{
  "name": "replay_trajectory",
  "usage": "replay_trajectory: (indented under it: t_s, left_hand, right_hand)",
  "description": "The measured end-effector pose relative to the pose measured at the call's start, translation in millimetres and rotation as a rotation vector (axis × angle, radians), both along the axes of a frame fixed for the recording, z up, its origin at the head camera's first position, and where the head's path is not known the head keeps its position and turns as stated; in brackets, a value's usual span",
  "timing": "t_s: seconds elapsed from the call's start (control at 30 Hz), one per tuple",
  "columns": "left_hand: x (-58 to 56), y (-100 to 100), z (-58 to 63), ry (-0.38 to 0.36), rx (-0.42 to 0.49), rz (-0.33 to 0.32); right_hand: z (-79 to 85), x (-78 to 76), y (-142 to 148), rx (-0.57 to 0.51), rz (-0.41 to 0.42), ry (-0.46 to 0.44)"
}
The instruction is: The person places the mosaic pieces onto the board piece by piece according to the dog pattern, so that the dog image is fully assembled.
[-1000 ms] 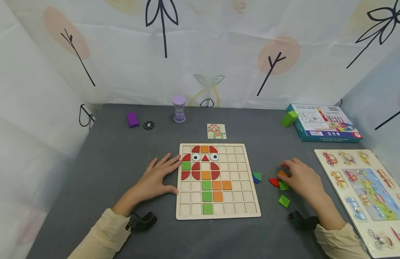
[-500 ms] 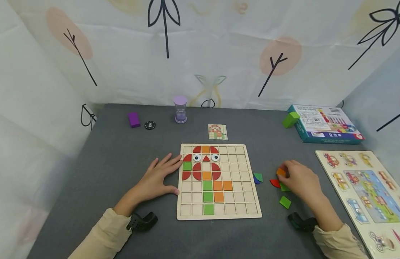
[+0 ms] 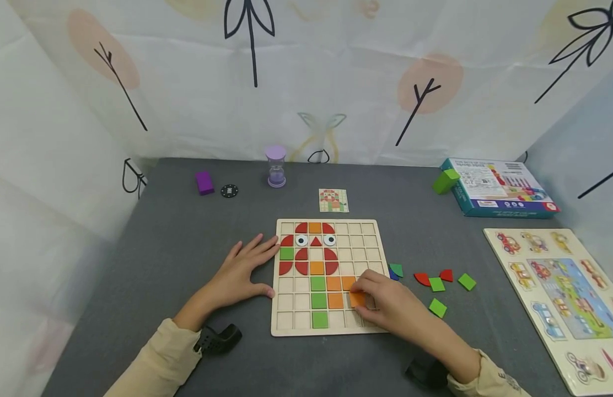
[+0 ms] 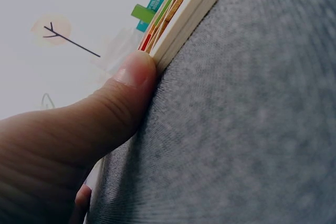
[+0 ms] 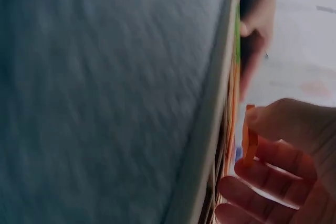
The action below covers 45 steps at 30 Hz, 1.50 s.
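Observation:
My right hand [image 3: 393,303] pinches an orange square tile [image 5: 250,137] between thumb and fingers, close over the wooden grid board [image 3: 381,248]. In the head view that tile overlaps the cells right of another orange tile [image 3: 334,301] in the second row from the bottom. My left hand [image 3: 239,275] lies spread at the board's left edge, with the thumb [image 4: 134,72] and fingertips against the rim. Red rounded pieces, green and orange squares, a red triangle [image 3: 315,242] and two eye pieces [image 3: 301,240] sit in the board's cells.
Right of the board lie loose green squares [image 3: 437,307], red pieces [image 3: 421,279] and a green rounded piece [image 3: 396,269] over a blue one. A picture card [image 3: 333,200], an hourglass [image 3: 275,167], a black chip [image 3: 229,191], a game box [image 3: 500,187] and a picture puzzle board [image 3: 515,325] stand around.
My right hand has picked up the orange tile from the loose pieces and carried it left over the board. The pieces it covered now show. My left hand has stayed at the rim.

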<state>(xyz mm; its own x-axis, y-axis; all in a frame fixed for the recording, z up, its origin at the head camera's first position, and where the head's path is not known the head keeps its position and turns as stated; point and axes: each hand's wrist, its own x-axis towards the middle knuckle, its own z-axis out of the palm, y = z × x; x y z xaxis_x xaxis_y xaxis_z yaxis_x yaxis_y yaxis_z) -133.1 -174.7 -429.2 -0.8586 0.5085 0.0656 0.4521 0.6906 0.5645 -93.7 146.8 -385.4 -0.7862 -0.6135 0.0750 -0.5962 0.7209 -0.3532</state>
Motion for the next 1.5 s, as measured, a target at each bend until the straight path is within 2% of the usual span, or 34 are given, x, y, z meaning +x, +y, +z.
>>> replay_trajectory:
  t_s: [0.43,0.73,0.83,0.93,1.03,1.13,1.27,1.5]
  left_hand:
    - [-0.2,1,-0.3,0.003,-0.002,0.003]
    - [0.6,0,1.1,-0.008,-0.006,0.007]
    - [1.2,0,2.2,-0.008,-0.005,0.008]
    - [0.7,0,1.5,-0.003,-0.002,0.002]
    - [0.3,0,0.5,-0.003,-0.002,0.0]
    - [0.8,-1,0.3,-0.007,0.0,0.003]
    - [0.5,-1,-0.2,-0.004,-0.003,0.001]
    - [-0.2,0,0.5,0.005,-0.003,-0.004]
  right_hand:
    - [-2.5,2.5,-12,0.096,-0.021,0.041]
    - [1.4,-0.2,-1,0.063,-0.035,0.035]
    - [5.5,-5.1,16,0.025,-0.083,0.088]
    - [8.6,-12.1,36,0.034,-0.188,0.113]
    - [9.8,-20.0,52,0.089,-0.296,0.079]
    - [9.0,-28.0,59,0.155,-0.346,0.022]
    - [6.2,-36.0,59,0.225,-0.312,-0.025]
    - [4.6,-42.8,60,0.231,-0.219,0.01]
